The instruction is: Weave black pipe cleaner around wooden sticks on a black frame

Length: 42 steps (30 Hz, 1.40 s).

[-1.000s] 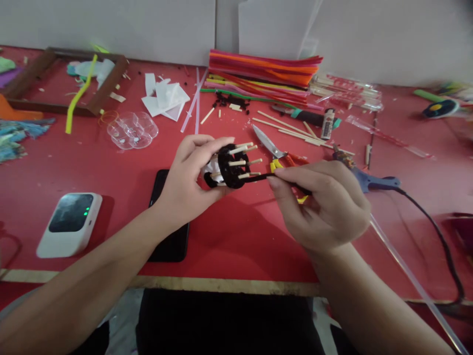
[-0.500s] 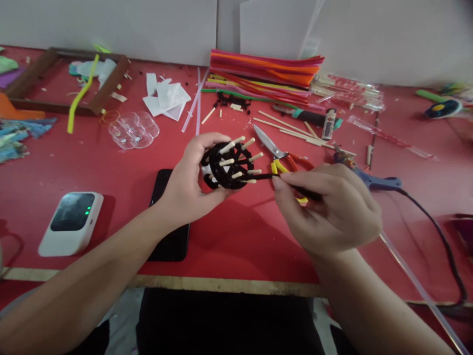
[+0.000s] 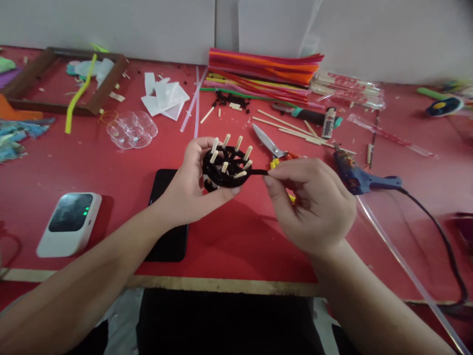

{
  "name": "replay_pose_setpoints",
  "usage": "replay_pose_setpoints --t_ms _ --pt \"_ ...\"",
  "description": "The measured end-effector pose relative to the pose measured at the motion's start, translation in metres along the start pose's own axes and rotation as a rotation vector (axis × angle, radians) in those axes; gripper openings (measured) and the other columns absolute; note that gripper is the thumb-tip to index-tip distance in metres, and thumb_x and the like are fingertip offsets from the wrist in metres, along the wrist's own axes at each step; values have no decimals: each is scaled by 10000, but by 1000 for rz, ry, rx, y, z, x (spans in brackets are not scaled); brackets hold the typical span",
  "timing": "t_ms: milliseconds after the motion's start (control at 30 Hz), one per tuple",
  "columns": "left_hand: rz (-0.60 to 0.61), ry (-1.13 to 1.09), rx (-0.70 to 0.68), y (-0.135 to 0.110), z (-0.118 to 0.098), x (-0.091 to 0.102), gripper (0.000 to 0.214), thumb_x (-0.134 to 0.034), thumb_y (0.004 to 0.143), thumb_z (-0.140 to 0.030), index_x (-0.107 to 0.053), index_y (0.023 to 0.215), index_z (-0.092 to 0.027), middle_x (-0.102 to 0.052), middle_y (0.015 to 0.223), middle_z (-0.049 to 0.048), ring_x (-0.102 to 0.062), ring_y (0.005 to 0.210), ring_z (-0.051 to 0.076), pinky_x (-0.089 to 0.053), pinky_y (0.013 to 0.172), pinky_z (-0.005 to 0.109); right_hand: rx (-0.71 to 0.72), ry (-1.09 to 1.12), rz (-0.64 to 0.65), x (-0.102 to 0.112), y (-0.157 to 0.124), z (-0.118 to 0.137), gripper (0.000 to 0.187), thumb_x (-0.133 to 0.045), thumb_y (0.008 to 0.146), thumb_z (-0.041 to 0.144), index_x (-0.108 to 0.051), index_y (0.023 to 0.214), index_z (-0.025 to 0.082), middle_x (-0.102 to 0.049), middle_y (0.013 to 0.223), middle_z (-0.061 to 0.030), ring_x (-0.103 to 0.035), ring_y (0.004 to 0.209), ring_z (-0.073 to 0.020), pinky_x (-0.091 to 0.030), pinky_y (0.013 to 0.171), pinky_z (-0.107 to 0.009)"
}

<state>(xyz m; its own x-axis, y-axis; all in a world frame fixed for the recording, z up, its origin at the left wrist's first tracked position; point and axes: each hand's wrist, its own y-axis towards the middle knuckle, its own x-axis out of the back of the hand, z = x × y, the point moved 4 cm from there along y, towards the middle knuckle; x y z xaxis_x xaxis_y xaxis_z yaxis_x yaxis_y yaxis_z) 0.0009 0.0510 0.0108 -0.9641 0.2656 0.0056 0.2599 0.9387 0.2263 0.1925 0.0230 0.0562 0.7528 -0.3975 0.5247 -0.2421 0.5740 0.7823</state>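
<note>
My left hand (image 3: 195, 182) is closed around a small round black frame (image 3: 231, 180), tilted so its top faces me. Several short wooden pegs (image 3: 225, 167) stand up in a ring around its rim. Between thumb and forefinger, my right hand (image 3: 310, 202) pinches a black pipe cleaner (image 3: 258, 172) that runs from the frame's right side. Scissors (image 3: 269, 141) with yellow and orange handles lie behind my right hand, which partly covers them. A blue glue gun (image 3: 356, 172) with a black cord rests to the right.
A black phone (image 3: 168, 241) lies beneath my left forearm, with a white device (image 3: 70, 224) further left. Bundled coloured pipe cleaners (image 3: 262, 69), wooden sticks (image 3: 295, 130), white paper pieces (image 3: 170, 96), a clear plastic tray (image 3: 133, 129) and a brown frame (image 3: 98, 98) lie towards the back.
The black frame has been tipped so its pegs point more upward. My right hand has moved slightly left, closer to the frame, still pinching the pipe cleaner.
</note>
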Motion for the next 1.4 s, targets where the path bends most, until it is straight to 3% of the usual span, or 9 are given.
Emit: replay_pose_setpoints --t_ms 167,267,667,1000,1200,1400 --pt "97 -75 136 -1 2 -1 696 -875 789 -308 -411 1308 -325 -684 1169 20 -711 959 199 -568 777 300 39 0 24 0 0 1 284 -684 905 47 -722 1077 270 -762 923 -40 -746 823 -205 -649 723 -357" --pt "92 -107 157 -1 -1 -2 636 -856 806 -334 -443 1289 -315 -687 1211 29 -713 1034 214 -573 837 317 35 8 27 -1 0 2 285 -684 887 43 -723 1064 263 -754 906 -39 -742 805 -207 -650 708 -359" --pt "59 -97 71 0 -3 -4 540 -835 799 -313 -464 1189 -273 -674 1175 42 -705 1026 210 -569 854 321 23 41 40 -4 -2 4 248 -646 883 37 -671 1035 231 -743 920 -60 -726 839 -211 -637 714 -355" --pt "71 -74 13 1 -4 -8 508 -792 779 -192 -457 1155 -257 -620 1034 13 -638 826 138 -524 673 245 94 62 78 -1 -1 10 143 -722 884 71 -729 966 188 -693 770 -27 -647 647 -124 -569 609 -250" --pt "102 -5 -89 -1 -6 -11 550 -752 745 -115 -455 1185 -259 -565 921 -19 -536 661 93 -441 544 219 2 95 91 0 -1 17 179 -709 891 63 -700 950 232 -715 690 27 -603 527 -92 -540 532 -212" --pt "123 -27 -210 -2 -11 -8 558 -725 738 -98 -490 1212 -273 -575 1039 7 -607 794 118 -530 649 236 -87 53 74 -1 -3 23 171 -694 887 74 -675 913 242 -783 768 34 -700 587 -101 -599 609 -208"
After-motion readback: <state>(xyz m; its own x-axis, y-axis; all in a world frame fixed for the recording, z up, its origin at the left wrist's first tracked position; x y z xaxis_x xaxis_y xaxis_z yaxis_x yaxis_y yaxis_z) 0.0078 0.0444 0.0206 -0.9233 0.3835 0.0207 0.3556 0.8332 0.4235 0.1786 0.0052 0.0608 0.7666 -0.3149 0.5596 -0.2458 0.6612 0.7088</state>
